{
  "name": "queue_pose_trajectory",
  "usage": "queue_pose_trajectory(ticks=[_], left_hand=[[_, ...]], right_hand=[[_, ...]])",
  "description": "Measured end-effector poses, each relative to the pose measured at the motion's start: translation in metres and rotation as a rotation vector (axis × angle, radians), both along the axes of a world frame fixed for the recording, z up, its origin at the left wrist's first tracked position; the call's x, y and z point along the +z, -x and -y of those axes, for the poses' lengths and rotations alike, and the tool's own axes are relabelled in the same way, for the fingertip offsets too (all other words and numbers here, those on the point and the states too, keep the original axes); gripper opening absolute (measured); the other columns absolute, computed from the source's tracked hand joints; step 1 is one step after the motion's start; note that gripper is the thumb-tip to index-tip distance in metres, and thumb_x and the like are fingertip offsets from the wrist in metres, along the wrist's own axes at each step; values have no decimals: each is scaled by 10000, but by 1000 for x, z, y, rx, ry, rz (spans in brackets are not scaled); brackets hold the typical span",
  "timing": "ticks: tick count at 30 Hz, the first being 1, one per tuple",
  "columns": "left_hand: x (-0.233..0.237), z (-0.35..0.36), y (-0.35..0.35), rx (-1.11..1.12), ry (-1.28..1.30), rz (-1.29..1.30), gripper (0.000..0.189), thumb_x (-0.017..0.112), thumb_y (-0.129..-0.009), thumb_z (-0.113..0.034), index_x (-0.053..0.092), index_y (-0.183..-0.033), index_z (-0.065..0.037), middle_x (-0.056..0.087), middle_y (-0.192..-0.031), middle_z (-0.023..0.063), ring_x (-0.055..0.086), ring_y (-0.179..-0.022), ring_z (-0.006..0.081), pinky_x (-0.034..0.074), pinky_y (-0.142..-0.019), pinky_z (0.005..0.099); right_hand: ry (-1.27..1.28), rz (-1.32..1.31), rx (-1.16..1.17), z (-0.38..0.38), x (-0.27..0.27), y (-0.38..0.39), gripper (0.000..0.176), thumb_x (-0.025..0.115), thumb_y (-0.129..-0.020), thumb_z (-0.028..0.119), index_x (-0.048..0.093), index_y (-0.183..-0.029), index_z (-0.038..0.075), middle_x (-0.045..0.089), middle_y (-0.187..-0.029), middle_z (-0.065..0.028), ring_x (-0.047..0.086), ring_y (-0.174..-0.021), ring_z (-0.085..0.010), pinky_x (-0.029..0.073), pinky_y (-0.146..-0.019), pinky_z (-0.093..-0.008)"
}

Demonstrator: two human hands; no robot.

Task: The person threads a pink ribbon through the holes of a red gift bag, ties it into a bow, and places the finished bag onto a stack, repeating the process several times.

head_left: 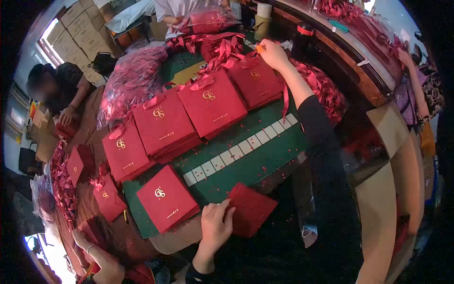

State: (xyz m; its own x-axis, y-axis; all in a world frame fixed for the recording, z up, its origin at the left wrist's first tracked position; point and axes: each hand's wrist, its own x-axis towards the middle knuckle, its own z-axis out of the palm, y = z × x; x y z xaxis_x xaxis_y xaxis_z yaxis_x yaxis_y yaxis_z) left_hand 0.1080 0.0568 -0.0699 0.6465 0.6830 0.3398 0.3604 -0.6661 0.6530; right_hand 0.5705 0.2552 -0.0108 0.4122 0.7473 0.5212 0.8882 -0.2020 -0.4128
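My left hand (pixel 217 222) is at the near edge of the table, its thumb and fingers closed on the edge of a plain dark red bag (pixel 250 208). Further off, my right hand (pixel 273 53) reaches to the far side, pinching a small orange thing (pixel 260 48) above the ribbons. Just left of my left hand lies a stack of red bags (pixel 165 199) with a gold logo. Behind it, several red bag stacks (pixel 213 102) with ribbon bows form a row. A strip of white rectangles (pixel 236 151) runs across the green mat (pixel 208 189).
Plastic-wrapped ribbons (pixel 135 80) lie at the back left. A dark bottle (pixel 301 42) stands beyond my right hand. Open cardboard boxes (pixel 376 203) are at the right. Co-workers are at the left (pixel 61 90), the back (pixel 182 12), the right (pixel 411 90) and the lower left (pixel 101 260).
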Motion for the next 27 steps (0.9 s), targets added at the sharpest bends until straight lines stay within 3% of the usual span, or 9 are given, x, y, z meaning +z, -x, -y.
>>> queue_pose_trajectory(ticks=[6,9,13,16,18,21,24,26,27], left_hand=[[-3,1,3,-7,-42,53,279,689,-732,-25,609,-998,-20,562,-701,121,540,-641,288,429,-561,372],[1,6,7,56,58,-25,257,691,-744,-32,609,-987,-19,607,-742,151,584,-639,317,464,-541,372],[8,12,15,122,188,34,237,684,-781,-48,594,-993,6,647,-876,206,646,-744,333,512,-593,345],[9,15,27,259,315,126,238,688,-796,-41,586,-1003,16,577,-690,90,573,-615,104,456,-561,238],[20,21,30,307,478,292,198,656,-838,-45,579,-1003,35,535,-706,-11,483,-661,26,403,-574,189],[23,23,32,297,731,442,176,596,-886,-41,575,-1025,66,576,-783,-25,498,-726,23,406,-641,181],[18,22,32,346,803,391,198,567,-905,-50,579,-1064,67,622,-849,4,533,-770,35,428,-689,188],[12,22,31,272,885,480,212,553,-911,-49,578,-1087,67,645,-896,26,559,-797,49,446,-712,196],[8,22,31,286,834,448,219,537,-920,-55,580,-1099,64,654,-916,36,567,-807,54,452,-725,199]], right_hand=[[-219,-63,-41,0,-1,9,213,513,-885,232,589,-1023,90,639,-925,-180,598,-845,-392,455,-694,-490],[-577,-441,-141,65,42,66,213,576,-866,169,595,-1002,5,654,-871,-163,645,-774,-256,477,-639,-386],[-757,-728,49,200,52,161,136,542,-902,101,584,-991,6,530,-707,16,457,-631,-44,335,-530,-192],[-954,-746,224,279,49,223,211,485,-900,77,526,-1086,-13,522,-780,-31,441,-626,-38,309,-511,-154],[-1271,-555,482,309,50,231,263,434,-928,242,494,-999,-4,456,-727,-34,374,-556,-95,294,-484,-205],[-1209,-299,548,318,35,236,294,428,-941,277,492,-992,-6,492,-765,-57,432,-609,-119,356,-528,-226],[-392,-909,661,304,17,285,130,467,-912,43,510,-1021,-14,555,-850,-63,533,-737,-113,431,-688,-221],[39,-1180,757,286,-24,295,76,505,-905,38,533,-969,7,530,-792,-13,524,-697,-90,423,-647,-231],[36,-1057,788,279,-44,304,82,490,-918,51,533,-973,9,537,-771,-17,518,-691,-86,421,-627,-239]])
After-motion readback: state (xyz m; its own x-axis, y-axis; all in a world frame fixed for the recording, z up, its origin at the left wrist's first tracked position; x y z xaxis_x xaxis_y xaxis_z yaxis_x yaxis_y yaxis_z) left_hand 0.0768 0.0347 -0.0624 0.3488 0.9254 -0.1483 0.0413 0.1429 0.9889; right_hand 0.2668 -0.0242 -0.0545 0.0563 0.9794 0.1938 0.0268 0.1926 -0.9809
